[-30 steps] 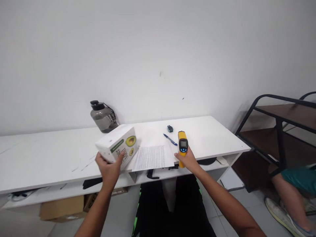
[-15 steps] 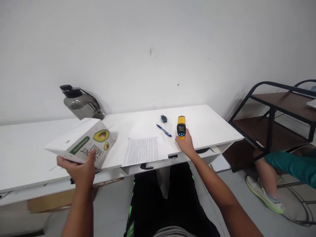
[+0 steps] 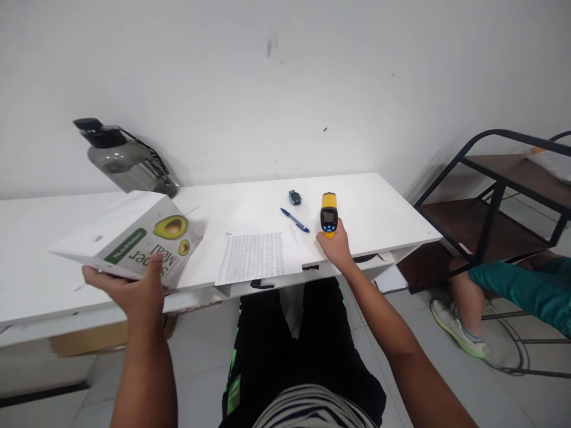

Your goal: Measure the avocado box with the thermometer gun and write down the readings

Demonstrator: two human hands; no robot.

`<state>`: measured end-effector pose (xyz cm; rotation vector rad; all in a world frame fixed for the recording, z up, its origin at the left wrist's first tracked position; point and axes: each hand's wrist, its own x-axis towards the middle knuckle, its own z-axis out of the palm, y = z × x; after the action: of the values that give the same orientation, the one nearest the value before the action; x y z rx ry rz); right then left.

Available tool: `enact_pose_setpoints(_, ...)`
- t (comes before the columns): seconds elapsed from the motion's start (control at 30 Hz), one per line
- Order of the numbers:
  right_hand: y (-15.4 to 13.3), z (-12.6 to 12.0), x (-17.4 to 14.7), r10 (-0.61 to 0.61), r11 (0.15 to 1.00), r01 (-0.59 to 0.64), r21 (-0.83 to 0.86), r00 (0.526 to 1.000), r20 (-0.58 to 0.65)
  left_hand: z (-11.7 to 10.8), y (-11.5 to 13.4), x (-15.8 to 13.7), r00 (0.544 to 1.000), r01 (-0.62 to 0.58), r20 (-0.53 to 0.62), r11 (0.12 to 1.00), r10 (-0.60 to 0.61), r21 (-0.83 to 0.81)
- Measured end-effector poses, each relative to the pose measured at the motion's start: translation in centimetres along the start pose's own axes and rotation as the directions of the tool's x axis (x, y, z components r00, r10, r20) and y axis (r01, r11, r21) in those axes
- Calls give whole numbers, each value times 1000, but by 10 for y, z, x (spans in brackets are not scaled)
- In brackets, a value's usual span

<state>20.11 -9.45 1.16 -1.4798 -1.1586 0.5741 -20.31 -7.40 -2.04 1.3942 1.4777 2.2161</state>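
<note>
On the left side of the white desk, my left hand grips a white box with avocado pictures and a green label. The box is tilted, its printed side turned toward me. My right hand is wrapped around the handle of a yellow and black infrared thermometer, its small screen and blue buttons facing me. Between the hands lie a printed sheet of paper, a blue pen and a small dark watch.
A grey water bottle with a black lid stands behind the box, near the wall. To the right is a black-framed rack with brown shelves. Another person's leg in green and a light shoe show beside it.
The view has shifted slightly, so the desk sits higher in the picture. Both hands keep their holds; the box appears a little farther left.
</note>
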Motion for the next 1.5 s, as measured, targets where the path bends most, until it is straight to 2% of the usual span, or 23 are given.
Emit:
enact_pose_setpoints(0.43, 0, -1, 1, 24, 999, -24, -25, 1000, 2, 1, 5, -3, 1000, -6, 29, 1000, 6, -6)
enact_pose_setpoints(0.77, 1, -1, 2, 12, 1000, -12, -5, 1000, -9, 1, 6, -4, 997, -68, 47, 997, 68, -21)
enact_pose_setpoints(1.0, 4, 1, 0, 8, 998, -9, -66, 1000, -14, 2, 7, -4, 998, -58, 38, 998, 59, -26)
enact_pose_setpoints(1.13, 2, 3, 6, 37, 982, -46, -182, 998, -52, 2, 8, -5, 1000, -7, 19, 1000, 7, -3)
enact_pose_setpoints(1.2, 1, 2, 16, 35, 955, -48, -294, 998, -47, 1, 7, -5, 999, 35, 0, 999, -35, 25)
enact_pose_setpoints(1.3, 2, 1, 36, 3, 868, 4, -497, 1000, 14, -1, 5, -5, 997, 71, -22, 994, -69, 82)
enact_pose_setpoints(1.5, 8, -2, 58, -18, 595, 83, -800, 996, 90, -2, 8, -7, 996, 88, -29, 993, -86, 73)
